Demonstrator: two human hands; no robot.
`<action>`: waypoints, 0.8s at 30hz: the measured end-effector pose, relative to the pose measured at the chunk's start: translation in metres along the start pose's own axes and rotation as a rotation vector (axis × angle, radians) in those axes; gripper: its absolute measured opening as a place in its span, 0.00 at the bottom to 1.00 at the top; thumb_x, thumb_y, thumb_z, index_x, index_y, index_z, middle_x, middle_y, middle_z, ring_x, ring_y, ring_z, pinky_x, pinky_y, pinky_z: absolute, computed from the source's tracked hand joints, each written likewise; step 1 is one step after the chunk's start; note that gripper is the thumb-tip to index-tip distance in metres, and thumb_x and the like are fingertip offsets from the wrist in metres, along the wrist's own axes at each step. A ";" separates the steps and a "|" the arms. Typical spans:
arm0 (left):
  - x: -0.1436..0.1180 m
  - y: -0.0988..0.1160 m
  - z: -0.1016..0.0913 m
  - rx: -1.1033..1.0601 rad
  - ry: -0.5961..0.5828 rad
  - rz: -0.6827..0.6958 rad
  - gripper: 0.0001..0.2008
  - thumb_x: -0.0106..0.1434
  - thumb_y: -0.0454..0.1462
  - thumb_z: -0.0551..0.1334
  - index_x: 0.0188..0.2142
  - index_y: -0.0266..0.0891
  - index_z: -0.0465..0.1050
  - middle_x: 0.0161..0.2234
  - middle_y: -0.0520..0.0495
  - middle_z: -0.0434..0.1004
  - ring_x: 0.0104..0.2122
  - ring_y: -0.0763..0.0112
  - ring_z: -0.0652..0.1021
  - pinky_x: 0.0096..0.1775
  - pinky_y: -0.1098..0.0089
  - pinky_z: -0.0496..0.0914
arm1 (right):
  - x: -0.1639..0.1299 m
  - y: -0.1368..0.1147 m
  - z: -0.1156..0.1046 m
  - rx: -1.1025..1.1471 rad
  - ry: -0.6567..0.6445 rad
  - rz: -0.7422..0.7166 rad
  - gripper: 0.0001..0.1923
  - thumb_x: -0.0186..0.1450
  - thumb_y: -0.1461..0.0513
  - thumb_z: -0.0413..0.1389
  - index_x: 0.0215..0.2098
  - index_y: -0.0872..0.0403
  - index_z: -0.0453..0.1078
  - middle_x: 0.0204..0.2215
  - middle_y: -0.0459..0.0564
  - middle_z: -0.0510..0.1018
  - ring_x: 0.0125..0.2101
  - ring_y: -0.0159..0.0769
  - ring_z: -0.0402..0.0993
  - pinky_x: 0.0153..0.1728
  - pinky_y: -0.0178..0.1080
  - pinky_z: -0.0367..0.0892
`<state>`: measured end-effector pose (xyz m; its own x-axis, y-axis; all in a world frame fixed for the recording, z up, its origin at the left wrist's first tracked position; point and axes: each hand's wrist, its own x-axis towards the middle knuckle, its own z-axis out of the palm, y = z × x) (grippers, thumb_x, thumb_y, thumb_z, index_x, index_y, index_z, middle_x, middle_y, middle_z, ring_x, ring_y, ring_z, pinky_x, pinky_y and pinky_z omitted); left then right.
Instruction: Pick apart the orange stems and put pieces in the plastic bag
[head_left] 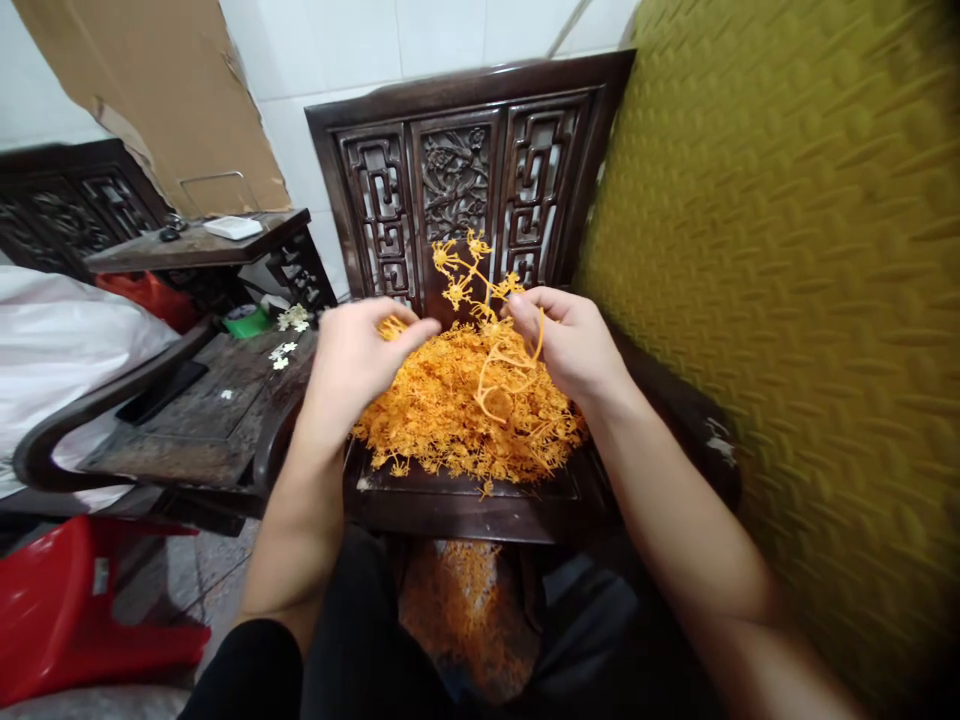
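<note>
A heap of orange plastic branched sprigs (457, 400) covers the seat of a dark carved wooden chair (480, 520). My right hand (566, 335), at the heap's right side, pinches one orange branched sprig (474, 272). Its starry tips stick up and left above the heap, and thin curved stems hang below my fingers. Over the heap's left edge is my left hand (360, 350), thumb stretched out and apart from the curved fingers. Orange bits show between its thumb and fingers; whether they lie behind the hand is unclear.
Close on the right stands a yellow textured panel (787, 250). At left are a wooden bench (180, 430) with green tape (245, 320) and pale flower-shaped pieces (281, 355), a small side table (202, 240), a white sack (75, 330) and a red stool (67, 610). Orange bits litter the floor.
</note>
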<state>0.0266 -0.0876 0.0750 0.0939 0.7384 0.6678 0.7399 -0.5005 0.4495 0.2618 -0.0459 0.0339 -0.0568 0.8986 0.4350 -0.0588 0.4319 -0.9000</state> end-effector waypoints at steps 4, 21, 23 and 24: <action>0.004 -0.012 0.028 -0.233 -0.332 -0.001 0.16 0.61 0.48 0.73 0.42 0.40 0.86 0.40 0.44 0.88 0.40 0.62 0.84 0.47 0.62 0.77 | -0.005 -0.004 0.008 0.211 -0.148 0.138 0.23 0.60 0.44 0.70 0.30 0.53 0.73 0.19 0.39 0.60 0.20 0.25 0.50 0.21 0.35 0.43; 0.004 -0.004 0.035 -0.430 -0.375 0.152 0.24 0.61 0.42 0.72 0.54 0.36 0.77 0.48 0.42 0.85 0.47 0.61 0.83 0.54 0.60 0.76 | -0.013 -0.002 0.016 0.362 -0.425 0.288 0.24 0.62 0.44 0.68 0.29 0.53 0.68 0.19 0.39 0.63 0.19 0.24 0.52 0.18 0.32 0.47; 0.005 -0.006 0.034 -0.414 -0.353 0.145 0.15 0.62 0.40 0.70 0.47 0.35 0.79 0.45 0.43 0.85 0.44 0.63 0.83 0.53 0.61 0.76 | -0.013 -0.004 0.013 0.369 -0.451 0.308 0.24 0.64 0.44 0.67 0.29 0.53 0.67 0.19 0.40 0.65 0.18 0.23 0.50 0.18 0.32 0.45; 0.005 -0.007 0.035 -0.403 -0.345 0.143 0.13 0.62 0.39 0.69 0.45 0.35 0.79 0.43 0.44 0.86 0.42 0.65 0.83 0.51 0.62 0.76 | -0.013 -0.005 0.013 0.374 -0.456 0.317 0.24 0.64 0.44 0.66 0.29 0.53 0.67 0.20 0.40 0.66 0.18 0.23 0.50 0.19 0.32 0.44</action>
<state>0.0452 -0.0647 0.0551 0.4379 0.7216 0.5363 0.3962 -0.6903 0.6053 0.2503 -0.0610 0.0331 -0.5389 0.8199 0.1934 -0.3069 0.0227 -0.9515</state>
